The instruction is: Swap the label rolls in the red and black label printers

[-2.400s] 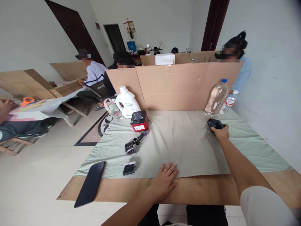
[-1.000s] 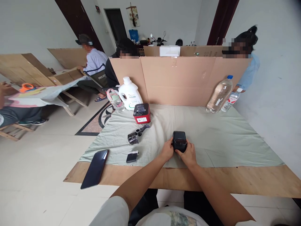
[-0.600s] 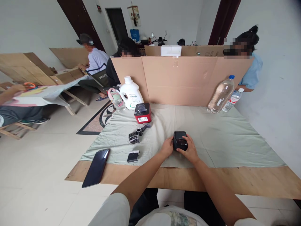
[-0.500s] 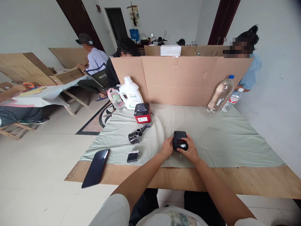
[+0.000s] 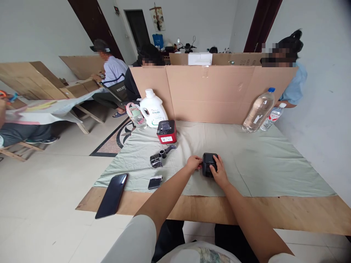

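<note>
Two hands meet at a small black box (image 5: pixel 208 163), matte, rounded at the corners, sitting on the cloth (image 5: pixel 260 160) near the table's middle, toward the near edge. Right hand (image 5: pixel 218 174) lies over its near-right side, fingers curled onto the top, gripping it. Left hand (image 5: pixel 194 162) rests at its left face, fingers bent and touching the side; whether it truly grips, cannot tell.

Cloth: pale green, thin, creased in soft folds, its near hem slightly frayed. It covers most of a bare plywood table (image 5: pixel 274 212), a strip of wood left showing along the front.

Left of the box: a red cube-like device (image 5: pixel 166 132) with a black top and a white label on its front. Nearer, a black clamp-like part (image 5: pixel 159 157), glossy, irregular in shape. Nearer again, a small flat dark piece (image 5: pixel 155 181) with a pale end. A phone (image 5: pixel 112 195), slim and glossy black, lies half on the wood at the left corner.

Back row: a white plastic jug (image 5: pixel 153 109), squat with a narrow neck; beside it a clear cup (image 5: pixel 135 115) with a pink band. Far right, a large clear bottle (image 5: pixel 258 110) with a blue cap leans against a brown cardboard screen (image 5: pixel 214 95), a smaller bottle (image 5: pixel 271 117) just beside it.

Other people sit behind the screen and at a table to the left.
</note>
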`<state>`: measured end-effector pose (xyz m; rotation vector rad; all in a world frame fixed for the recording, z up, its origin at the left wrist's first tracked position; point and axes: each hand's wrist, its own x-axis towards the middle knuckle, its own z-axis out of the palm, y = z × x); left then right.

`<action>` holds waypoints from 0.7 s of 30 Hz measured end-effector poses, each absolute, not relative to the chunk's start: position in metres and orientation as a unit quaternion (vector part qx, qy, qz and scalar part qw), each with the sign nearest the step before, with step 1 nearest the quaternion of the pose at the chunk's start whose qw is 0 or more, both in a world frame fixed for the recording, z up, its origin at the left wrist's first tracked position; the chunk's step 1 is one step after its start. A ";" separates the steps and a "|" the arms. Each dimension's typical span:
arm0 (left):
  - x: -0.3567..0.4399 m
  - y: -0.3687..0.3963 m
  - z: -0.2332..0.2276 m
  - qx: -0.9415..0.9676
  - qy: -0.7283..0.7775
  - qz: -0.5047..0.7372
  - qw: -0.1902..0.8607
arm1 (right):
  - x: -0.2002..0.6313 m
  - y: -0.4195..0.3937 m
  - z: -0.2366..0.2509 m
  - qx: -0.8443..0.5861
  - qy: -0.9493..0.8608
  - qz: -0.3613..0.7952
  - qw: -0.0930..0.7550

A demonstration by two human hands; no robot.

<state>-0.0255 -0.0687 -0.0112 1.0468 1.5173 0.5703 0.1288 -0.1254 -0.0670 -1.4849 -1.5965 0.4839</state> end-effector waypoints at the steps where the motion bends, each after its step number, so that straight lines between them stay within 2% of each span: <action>1: -0.025 -0.067 -0.009 0.446 0.651 0.227 0.570 | 0.129 -0.125 -0.070 -0.595 -0.650 0.199 0.429; 10: -0.019 -0.057 -0.016 0.460 0.681 0.166 0.545 | 0.131 -0.124 -0.076 -0.596 -0.662 0.210 0.404; 16: -0.030 -0.059 -0.005 0.441 0.615 0.168 0.632 | 0.132 -0.125 -0.075 -0.597 -0.662 0.209 0.402; 21: -0.032 -0.056 0.005 0.423 0.628 0.149 0.636 | 0.132 -0.124 -0.076 -0.592 -0.665 0.200 0.409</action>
